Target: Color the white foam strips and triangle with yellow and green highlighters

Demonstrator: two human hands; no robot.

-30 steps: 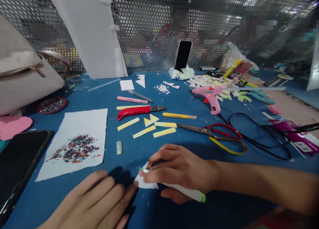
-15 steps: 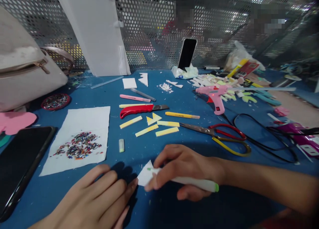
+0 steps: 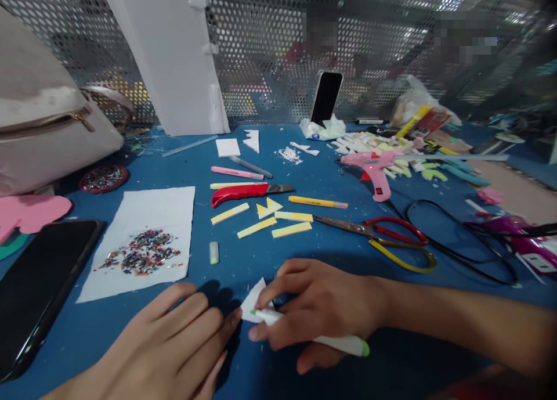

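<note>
My right hand [image 3: 322, 307] is closed around a white marker pen [image 3: 342, 345] with a green end. The pen's green tip rests on a small white cut piece [image 3: 253, 300], pointed at the top and partly hidden under the right fingers. At the left corner of that piece, a fingertip of my left hand [image 3: 174, 336] presses it; the other left fingers are bent and close together. The pen's loose cap [image 3: 214, 253] lies farther up the table. Beyond it are pale yellow strips [image 3: 291, 230] and small yellow triangles [image 3: 268, 207].
A red utility knife [image 3: 243, 193], scissors [image 3: 369, 227] and a pink glue gun [image 3: 374, 168] lie beyond my hands. Glitter bits cover part of a white sheet [image 3: 174, 205] at left, beside a black phone [image 3: 43, 284]. Another phone [image 3: 327, 98] stands at the back.
My right hand has tilted the marker, and its tip has moved down and slightly left on the white piece. My left hand stays at the piece's corner. The view has shifted slightly.
</note>
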